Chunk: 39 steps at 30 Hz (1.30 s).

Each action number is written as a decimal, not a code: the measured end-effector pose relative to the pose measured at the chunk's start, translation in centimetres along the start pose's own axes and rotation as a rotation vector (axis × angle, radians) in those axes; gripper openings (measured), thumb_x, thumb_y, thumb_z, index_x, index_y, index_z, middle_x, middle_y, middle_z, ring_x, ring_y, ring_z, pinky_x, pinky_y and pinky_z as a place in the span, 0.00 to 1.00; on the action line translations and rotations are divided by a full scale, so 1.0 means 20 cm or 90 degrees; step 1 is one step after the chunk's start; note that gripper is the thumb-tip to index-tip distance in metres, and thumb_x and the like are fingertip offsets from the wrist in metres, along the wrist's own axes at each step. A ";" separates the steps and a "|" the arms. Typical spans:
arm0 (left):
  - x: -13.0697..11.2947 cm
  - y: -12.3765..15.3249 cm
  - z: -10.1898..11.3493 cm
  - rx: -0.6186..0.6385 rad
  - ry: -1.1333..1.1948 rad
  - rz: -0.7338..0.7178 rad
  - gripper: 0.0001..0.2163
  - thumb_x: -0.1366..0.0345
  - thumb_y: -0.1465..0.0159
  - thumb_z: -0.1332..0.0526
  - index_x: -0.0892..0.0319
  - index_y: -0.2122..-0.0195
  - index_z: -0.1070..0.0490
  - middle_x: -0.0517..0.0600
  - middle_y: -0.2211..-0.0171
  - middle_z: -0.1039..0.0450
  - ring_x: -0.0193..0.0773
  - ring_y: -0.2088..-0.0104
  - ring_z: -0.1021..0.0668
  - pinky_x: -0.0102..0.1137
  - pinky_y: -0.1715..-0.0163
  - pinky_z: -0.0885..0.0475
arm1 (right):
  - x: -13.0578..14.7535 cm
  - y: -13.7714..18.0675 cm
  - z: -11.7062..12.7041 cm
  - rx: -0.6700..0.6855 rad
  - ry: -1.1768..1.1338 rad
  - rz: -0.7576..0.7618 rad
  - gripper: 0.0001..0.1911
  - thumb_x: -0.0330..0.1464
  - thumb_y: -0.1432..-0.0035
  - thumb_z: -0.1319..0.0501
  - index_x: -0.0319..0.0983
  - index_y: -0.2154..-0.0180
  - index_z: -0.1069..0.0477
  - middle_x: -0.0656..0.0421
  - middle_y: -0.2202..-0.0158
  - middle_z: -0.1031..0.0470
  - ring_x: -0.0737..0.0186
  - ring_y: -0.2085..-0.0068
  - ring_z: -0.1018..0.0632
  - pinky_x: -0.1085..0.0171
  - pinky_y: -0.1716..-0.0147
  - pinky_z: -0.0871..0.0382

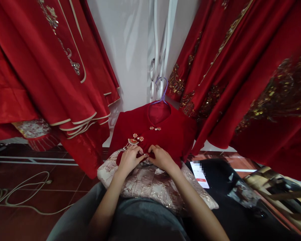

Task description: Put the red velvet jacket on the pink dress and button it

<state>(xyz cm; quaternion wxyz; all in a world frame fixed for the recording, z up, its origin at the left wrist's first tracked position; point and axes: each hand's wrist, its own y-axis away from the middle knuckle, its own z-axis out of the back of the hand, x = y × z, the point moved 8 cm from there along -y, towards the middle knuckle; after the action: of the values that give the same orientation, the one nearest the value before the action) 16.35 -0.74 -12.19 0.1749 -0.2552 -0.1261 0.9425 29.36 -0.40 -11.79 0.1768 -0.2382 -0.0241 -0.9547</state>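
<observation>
A small red velvet jacket (173, 134) hangs on a purple hanger (163, 92) and drapes over a pale brocade skirt (150, 184) on my lap. It bears a pearl clasp (155, 128) at the collar and a beaded ornament (133, 140) on the left front. My left hand (129, 159) and my right hand (162, 158) meet at the jacket's front edge, fingers pinched together on a small fastening (145, 154) in the red cloth between them.
Long red embroidered gowns hang at the left (52, 67) and right (253, 77), with a white wall (130, 50) behind. A white cable (27, 190) loops on the dark red tiled floor at the left. A black bag (223, 180) with a white tag lies at the right.
</observation>
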 end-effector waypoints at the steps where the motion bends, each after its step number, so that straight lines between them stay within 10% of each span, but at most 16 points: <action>1: 0.00 0.00 0.00 0.000 0.007 -0.001 0.06 0.61 0.41 0.35 0.57 0.69 0.29 0.48 0.66 0.27 0.39 0.62 0.25 0.29 0.66 0.32 | 0.01 0.00 0.00 -0.003 0.000 0.004 0.12 0.31 0.44 0.38 0.39 0.57 0.32 0.53 0.56 0.26 0.58 0.56 0.23 0.66 0.63 0.36; 12: 0.02 0.00 -0.01 -0.016 0.060 0.036 0.11 0.55 0.41 0.37 0.57 0.71 0.29 0.47 0.70 0.26 0.37 0.68 0.25 0.29 0.69 0.32 | -0.02 -0.01 0.01 0.001 -0.014 0.001 0.06 0.32 0.41 0.40 0.41 0.60 0.31 0.57 0.64 0.21 0.60 0.61 0.21 0.68 0.69 0.39; 19: 0.06 -0.08 0.23 -0.154 0.021 -0.042 0.13 0.55 0.34 0.45 0.54 0.54 0.30 0.51 0.59 0.32 0.40 0.58 0.29 0.34 0.59 0.30 | -0.10 0.04 0.10 0.122 -0.167 0.096 0.05 0.29 0.46 0.37 0.39 0.64 0.31 0.60 0.69 0.23 0.67 0.69 0.24 0.69 0.69 0.36; 27: -0.02 -0.23 0.27 -0.031 -0.180 -0.234 0.13 0.59 0.32 0.48 0.54 0.58 0.24 0.52 0.63 0.37 0.41 0.62 0.34 0.36 0.58 0.32 | -0.07 0.10 0.19 0.121 -0.183 0.103 0.04 0.27 0.45 0.38 0.38 0.65 0.31 0.60 0.72 0.23 0.66 0.70 0.24 0.68 0.69 0.35; 39: -0.11 -0.28 0.30 0.071 -0.106 -0.330 0.08 0.64 0.34 0.47 0.56 0.62 0.29 0.45 0.67 0.28 0.34 0.62 0.27 0.47 0.38 0.49 | -0.13 0.10 0.24 0.094 -0.222 0.077 0.05 0.29 0.43 0.40 0.37 0.62 0.29 0.58 0.69 0.22 0.64 0.67 0.22 0.66 0.65 0.30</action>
<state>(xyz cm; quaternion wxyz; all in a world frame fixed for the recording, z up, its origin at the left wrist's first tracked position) 16.42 2.68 -4.35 0.4127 -0.1264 -0.1493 0.8896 34.37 -0.87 -8.71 0.2438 -0.3873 -0.1101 -0.8823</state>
